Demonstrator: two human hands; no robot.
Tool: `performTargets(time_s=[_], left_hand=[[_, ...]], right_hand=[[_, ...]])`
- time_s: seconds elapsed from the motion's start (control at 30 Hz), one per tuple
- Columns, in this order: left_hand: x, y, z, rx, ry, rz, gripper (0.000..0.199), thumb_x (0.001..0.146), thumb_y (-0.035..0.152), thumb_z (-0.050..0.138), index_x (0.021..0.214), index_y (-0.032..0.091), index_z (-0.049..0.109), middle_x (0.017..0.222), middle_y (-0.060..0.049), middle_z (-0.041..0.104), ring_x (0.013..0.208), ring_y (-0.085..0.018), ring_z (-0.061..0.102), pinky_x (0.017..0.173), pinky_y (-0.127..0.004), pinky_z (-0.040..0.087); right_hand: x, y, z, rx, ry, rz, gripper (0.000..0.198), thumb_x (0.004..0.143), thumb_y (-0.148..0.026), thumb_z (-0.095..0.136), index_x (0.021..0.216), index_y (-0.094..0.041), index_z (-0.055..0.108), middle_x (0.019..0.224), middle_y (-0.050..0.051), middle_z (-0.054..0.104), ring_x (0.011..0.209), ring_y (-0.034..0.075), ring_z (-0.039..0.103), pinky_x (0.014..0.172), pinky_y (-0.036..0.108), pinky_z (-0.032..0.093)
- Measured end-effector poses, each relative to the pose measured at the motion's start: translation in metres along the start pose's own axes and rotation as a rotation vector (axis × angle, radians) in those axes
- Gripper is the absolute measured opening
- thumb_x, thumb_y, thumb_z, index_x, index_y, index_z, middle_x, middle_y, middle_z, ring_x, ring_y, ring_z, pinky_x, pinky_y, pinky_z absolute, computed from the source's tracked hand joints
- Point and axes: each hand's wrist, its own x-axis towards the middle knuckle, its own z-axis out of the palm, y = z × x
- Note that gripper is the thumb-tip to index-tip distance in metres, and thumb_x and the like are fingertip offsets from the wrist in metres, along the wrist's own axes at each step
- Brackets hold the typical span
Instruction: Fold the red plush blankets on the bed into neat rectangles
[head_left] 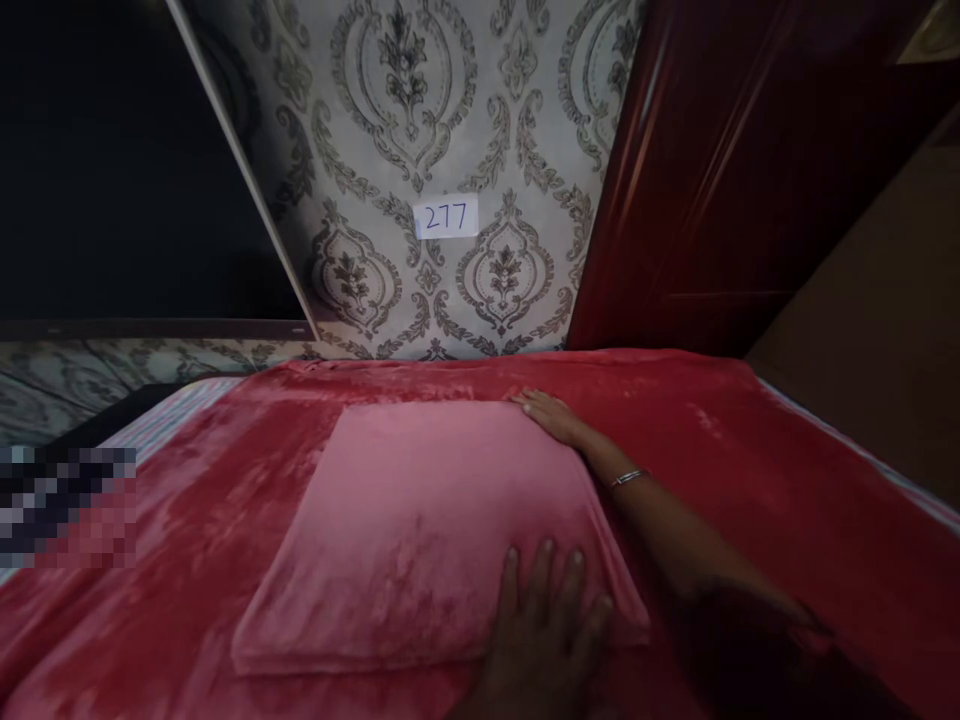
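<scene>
A folded pink plush blanket (420, 480) lies flat in a neat rectangle on a red plush bedspread (720, 480). My left hand (551, 620) rests on its near edge, right of the middle, fingers spread and pointing away from me. Farther off, my right hand (551, 412) lies flat over the far right corner of the pink blanket, fingers stretched out to the left. A thin bracelet (628, 478) circles the right wrist. Neither hand grasps anything. The near part of the pink surface shows darker, brushed patches.
Behind the bed stands a patterned wall (405, 100) with a paper label (447, 216) reading 277. A large dark screen (135, 170) is at the left, a dark red wooden panel (697, 170) at the right. Striped cloth (172, 415) shows under the bedspread's left edge.
</scene>
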Motion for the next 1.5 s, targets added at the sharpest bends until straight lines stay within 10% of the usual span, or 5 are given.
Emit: performTargets(time_s=[0.23, 0.4, 0.67, 0.97, 1.5], left_hand=[[0.004, 0.006, -0.029, -0.186, -0.118, -0.096, 0.076, 0.093, 0.055, 0.052, 0.158, 0.022, 0.031, 0.169, -0.011, 0.016, 0.155, -0.039, 0.009, 0.122, -0.064, 0.009], [-0.001, 0.01, -0.033, -0.229, -0.004, -0.035, 0.056, 0.098, 0.037, 0.046, 0.149, 0.014, 0.044, 0.159, -0.015, 0.041, 0.151, -0.032, 0.028, 0.123, -0.058, 0.018], [-0.029, -0.051, -0.088, -0.128, 0.134, -0.241, 0.041, 0.097, 0.018, 0.04, 0.131, 0.014, 0.062, 0.134, -0.013, 0.066, 0.135, -0.024, 0.053, 0.12, -0.049, 0.032], [-0.083, -0.135, -0.096, 0.124, -0.329, -0.707, 0.066, 0.1, 0.051, 0.04, 0.153, 0.012, 0.041, 0.162, -0.022, 0.032, 0.152, -0.038, 0.026, 0.117, -0.066, 0.028], [-0.103, -0.141, -0.105, 0.068, -0.232, -0.791, 0.053, 0.103, 0.041, 0.036, 0.145, 0.014, 0.052, 0.155, -0.02, 0.045, 0.145, -0.034, 0.041, 0.114, -0.06, 0.037]], right_hand=[[-0.015, -0.015, -0.02, -0.185, 0.121, 0.071, 0.059, 0.102, -0.048, 0.027, 0.156, -0.026, 0.039, 0.163, 0.009, 0.035, 0.15, 0.032, 0.03, 0.118, 0.064, 0.027], [-0.057, -0.069, -0.038, -0.259, 0.321, -0.103, 0.056, 0.103, -0.046, 0.03, 0.152, -0.023, 0.046, 0.161, 0.011, 0.039, 0.149, 0.033, 0.032, 0.119, 0.062, 0.027], [-0.173, -0.145, 0.011, -0.151, 0.231, -0.334, 0.057, 0.105, -0.045, 0.025, 0.158, -0.027, 0.034, 0.159, 0.01, 0.041, 0.148, 0.03, 0.035, 0.119, 0.059, 0.027], [-0.196, -0.137, 0.054, -0.359, 0.181, -0.231, 0.06, 0.101, -0.051, 0.04, 0.158, -0.033, 0.033, 0.167, 0.008, 0.024, 0.154, 0.035, 0.018, 0.119, 0.066, 0.017], [-0.2, -0.128, 0.051, -0.283, 0.192, -0.232, 0.055, 0.103, -0.045, 0.035, 0.157, -0.033, 0.036, 0.164, 0.007, 0.031, 0.152, 0.032, 0.026, 0.117, 0.064, 0.028]])
